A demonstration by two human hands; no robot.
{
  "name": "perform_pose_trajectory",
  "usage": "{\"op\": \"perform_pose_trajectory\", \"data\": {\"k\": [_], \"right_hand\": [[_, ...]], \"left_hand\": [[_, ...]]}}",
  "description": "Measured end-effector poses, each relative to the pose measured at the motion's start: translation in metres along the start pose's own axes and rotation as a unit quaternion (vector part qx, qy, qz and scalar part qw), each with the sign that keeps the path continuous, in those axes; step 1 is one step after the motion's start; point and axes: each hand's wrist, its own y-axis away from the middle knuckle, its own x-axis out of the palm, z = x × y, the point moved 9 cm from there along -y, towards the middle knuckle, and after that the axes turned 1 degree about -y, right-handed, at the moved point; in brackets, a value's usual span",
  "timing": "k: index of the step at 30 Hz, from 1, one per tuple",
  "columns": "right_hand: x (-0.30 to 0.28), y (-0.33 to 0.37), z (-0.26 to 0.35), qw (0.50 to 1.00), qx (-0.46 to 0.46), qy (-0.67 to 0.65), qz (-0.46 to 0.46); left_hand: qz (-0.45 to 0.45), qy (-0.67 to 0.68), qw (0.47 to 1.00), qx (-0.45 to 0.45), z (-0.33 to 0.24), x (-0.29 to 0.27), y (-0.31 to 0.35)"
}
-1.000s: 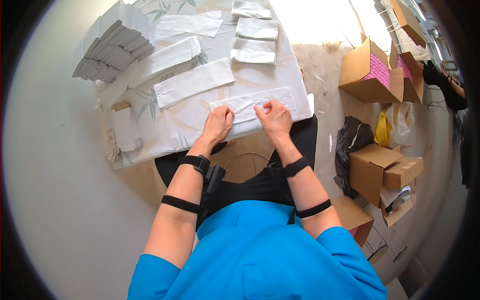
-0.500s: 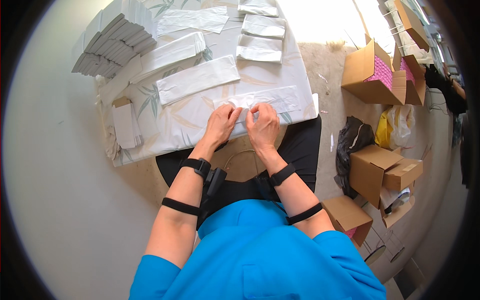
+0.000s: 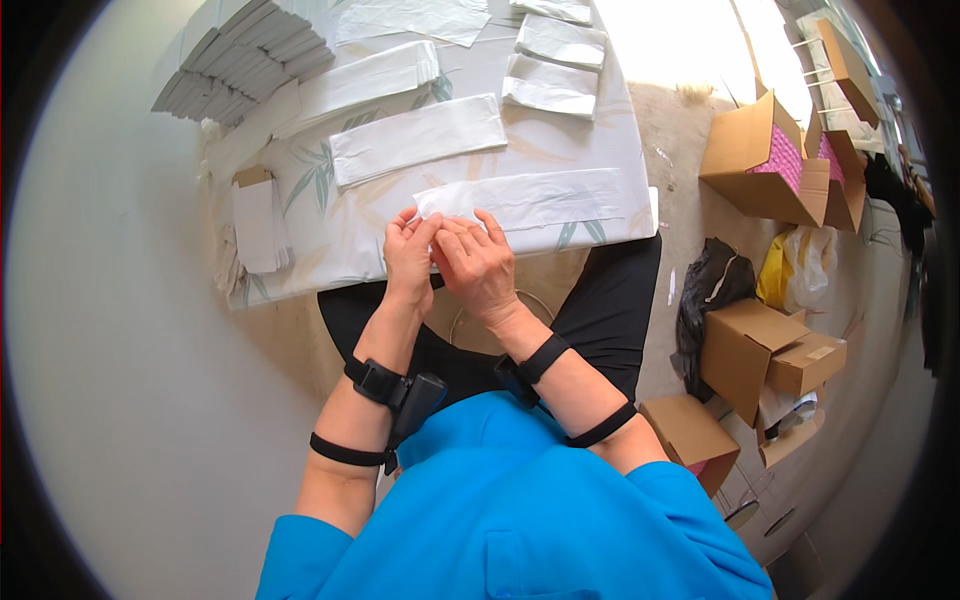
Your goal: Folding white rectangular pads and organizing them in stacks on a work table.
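Observation:
A long, thin, folded white sheet (image 3: 550, 200) lies along the table's near edge. At its left end, my left hand (image 3: 408, 262) has thumb and fingertips pinched together on the sheet's edge. My right hand (image 3: 478, 262) presses against it from the right, its fingers bent toward the left fingertips and its outer finger lifted apart. What the right thumb and forefinger hold, if anything, is hidden. Just beyond lies a wider folded white sheet (image 3: 418, 140), with another folded stack (image 3: 370, 78) behind it.
A tall pile of white folded pieces (image 3: 250, 60) stands far left, above a small open carton of white pieces (image 3: 262, 225). Folded white bundles (image 3: 550, 85) line the right side of the patterned tablecloth (image 3: 385, 210). Cardboard boxes (image 3: 750, 155) and a black bag (image 3: 715, 295) stand on the floor to the right.
Both hands have slid left along the sheet from its middle to its left end and come closer together. The whole view has shifted slightly.

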Motion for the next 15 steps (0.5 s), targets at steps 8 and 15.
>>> {"op": "perform_pose_trajectory", "data": {"k": [8, 15], "right_hand": [[-0.019, 0.006, -0.041, 0.999, 0.045, 0.006, -0.026], [-0.008, 0.010, -0.066, 0.995, 0.033, 0.087, 0.020]], "left_hand": [[-0.066, -0.096, 0.993, 0.021, -0.004, -0.061, -0.037], [-0.090, -0.132, 0.986, 0.051, -0.012, -0.080, -0.045]]}}
